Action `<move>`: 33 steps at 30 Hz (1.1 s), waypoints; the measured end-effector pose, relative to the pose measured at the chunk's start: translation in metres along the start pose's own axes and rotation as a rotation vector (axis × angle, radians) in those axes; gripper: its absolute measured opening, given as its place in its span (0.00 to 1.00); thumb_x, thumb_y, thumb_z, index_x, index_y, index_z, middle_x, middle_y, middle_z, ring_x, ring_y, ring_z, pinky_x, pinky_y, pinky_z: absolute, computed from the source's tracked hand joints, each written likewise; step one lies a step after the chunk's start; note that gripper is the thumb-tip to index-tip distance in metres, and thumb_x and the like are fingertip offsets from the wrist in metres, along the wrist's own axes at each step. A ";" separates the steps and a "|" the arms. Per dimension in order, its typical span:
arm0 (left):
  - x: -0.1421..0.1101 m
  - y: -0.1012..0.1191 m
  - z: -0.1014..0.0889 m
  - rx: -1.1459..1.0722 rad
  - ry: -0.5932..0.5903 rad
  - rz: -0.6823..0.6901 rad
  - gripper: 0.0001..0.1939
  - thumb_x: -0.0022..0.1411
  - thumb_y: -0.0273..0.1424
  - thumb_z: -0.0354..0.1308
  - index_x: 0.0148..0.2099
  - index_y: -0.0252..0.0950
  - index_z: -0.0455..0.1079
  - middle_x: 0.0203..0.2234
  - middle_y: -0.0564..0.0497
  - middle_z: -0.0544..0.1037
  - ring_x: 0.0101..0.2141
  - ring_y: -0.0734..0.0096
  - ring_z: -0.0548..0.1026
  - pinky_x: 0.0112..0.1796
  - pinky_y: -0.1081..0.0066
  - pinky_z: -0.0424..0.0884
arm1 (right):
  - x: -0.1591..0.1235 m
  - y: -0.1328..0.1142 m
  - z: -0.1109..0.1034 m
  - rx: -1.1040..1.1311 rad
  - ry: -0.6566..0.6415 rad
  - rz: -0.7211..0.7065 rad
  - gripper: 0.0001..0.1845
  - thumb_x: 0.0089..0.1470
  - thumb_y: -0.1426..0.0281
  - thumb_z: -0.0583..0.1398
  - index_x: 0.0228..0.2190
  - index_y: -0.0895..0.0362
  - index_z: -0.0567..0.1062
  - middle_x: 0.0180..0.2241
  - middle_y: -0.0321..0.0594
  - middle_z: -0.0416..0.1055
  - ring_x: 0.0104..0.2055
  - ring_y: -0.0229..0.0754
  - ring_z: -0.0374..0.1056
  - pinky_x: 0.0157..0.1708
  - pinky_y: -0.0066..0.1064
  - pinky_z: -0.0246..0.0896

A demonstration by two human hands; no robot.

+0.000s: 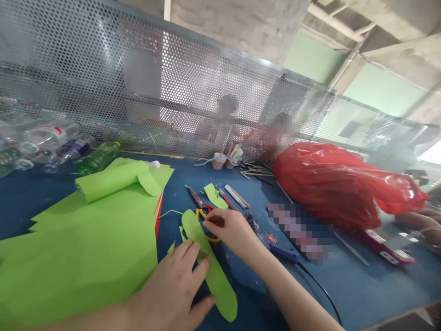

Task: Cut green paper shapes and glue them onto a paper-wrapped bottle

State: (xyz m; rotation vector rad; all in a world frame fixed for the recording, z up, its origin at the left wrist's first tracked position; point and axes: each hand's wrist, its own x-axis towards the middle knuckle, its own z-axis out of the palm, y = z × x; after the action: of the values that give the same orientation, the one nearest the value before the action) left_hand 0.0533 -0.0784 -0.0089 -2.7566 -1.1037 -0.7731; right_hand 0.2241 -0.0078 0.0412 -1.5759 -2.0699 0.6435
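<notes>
A long green paper strip (215, 276) with rounded ends lies slanted on the blue table. My left hand (179, 278) rests over its left edge, fingers stretched out and slightly apart. Just right of the strip's upper part is my right hand (230, 230), thumb and fingertips pinched together. Whether anything sits between those fingertips is too small to tell. Under and behind that hand lie scissors (197, 198), blades pointing away; red and yellow handle loops show around the fingers. Small green paper scraps (172, 247) lie beside the strip.
Large green sheets (86, 248) cover the left side, with a paper-wrapped bottle (110, 181) on top. Plastic bottles (41, 142) stand behind. Markers (235, 196), a blue corded glue gun (284, 252) and a red plastic bag (330, 179) lie rightward. A perforated metal screen (138, 87) closes the back.
</notes>
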 end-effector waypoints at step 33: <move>-0.006 0.006 -0.001 0.036 0.053 0.144 0.17 0.60 0.41 0.52 0.42 0.32 0.73 0.38 0.40 0.78 0.38 0.55 0.74 0.38 0.61 0.73 | 0.077 0.045 -0.037 -0.501 -0.003 0.276 0.16 0.60 0.66 0.58 0.48 0.58 0.69 0.49 0.44 0.68 0.45 0.45 0.68 0.43 0.42 0.67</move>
State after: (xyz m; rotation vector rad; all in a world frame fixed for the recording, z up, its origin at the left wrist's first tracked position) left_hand 0.0533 -0.0864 -0.0102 -2.7317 -0.8898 -0.7945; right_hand 0.2627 0.0806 0.0487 -2.1619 -2.1423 0.2149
